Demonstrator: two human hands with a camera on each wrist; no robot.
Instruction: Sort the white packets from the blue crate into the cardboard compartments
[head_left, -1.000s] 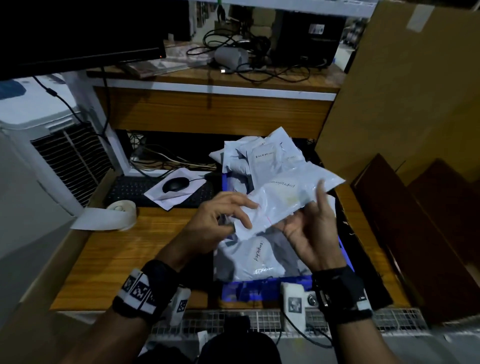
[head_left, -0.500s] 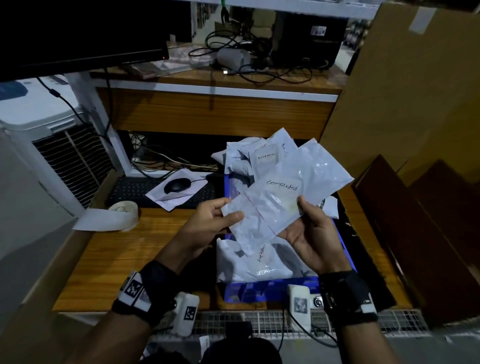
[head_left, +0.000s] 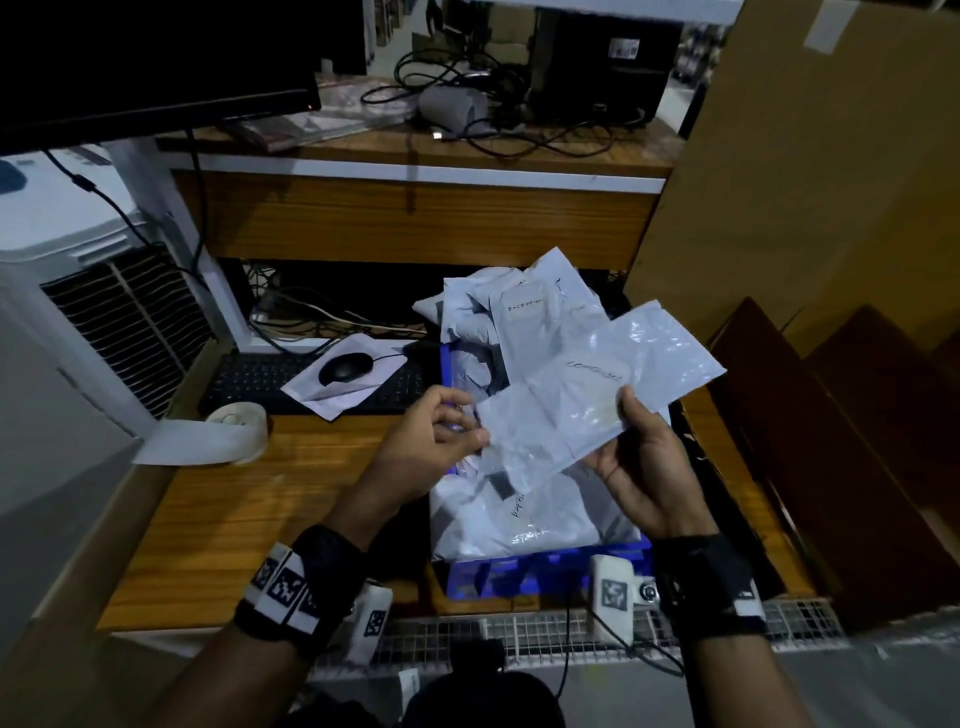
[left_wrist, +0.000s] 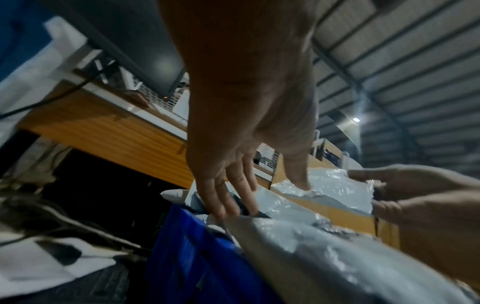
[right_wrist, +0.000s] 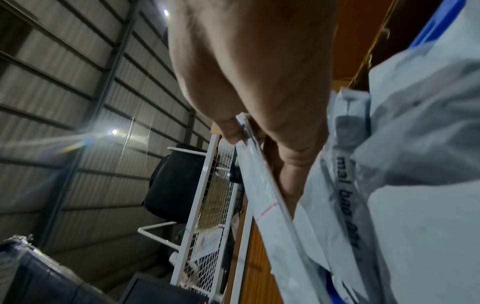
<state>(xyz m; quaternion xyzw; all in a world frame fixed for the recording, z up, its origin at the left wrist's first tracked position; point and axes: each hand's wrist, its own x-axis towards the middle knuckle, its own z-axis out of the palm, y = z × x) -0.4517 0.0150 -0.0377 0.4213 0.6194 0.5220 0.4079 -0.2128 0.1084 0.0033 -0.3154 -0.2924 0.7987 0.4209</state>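
We see a wooden tabletop (head_left: 218, 525) carrying the blue crate (head_left: 524, 574) toward five o'clock, a roll of white tape (head_left: 236, 431) at ten o'clock, and a black keyboard (head_left: 260, 382) at eleven o'clock, with a mouse (head_left: 343, 366) on white paper (head_left: 332, 395) overlapping it.

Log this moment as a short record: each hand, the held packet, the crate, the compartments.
left hand: pinches the left end of the held packet
right hand: grips the packet's right part, thumb on top
held packet: white, above the crate, handwriting blurred
crate: blue, on the desk, piled with white packets; one reads EXCEPTION
compartments: cardboard, right of the crate, contents not visible
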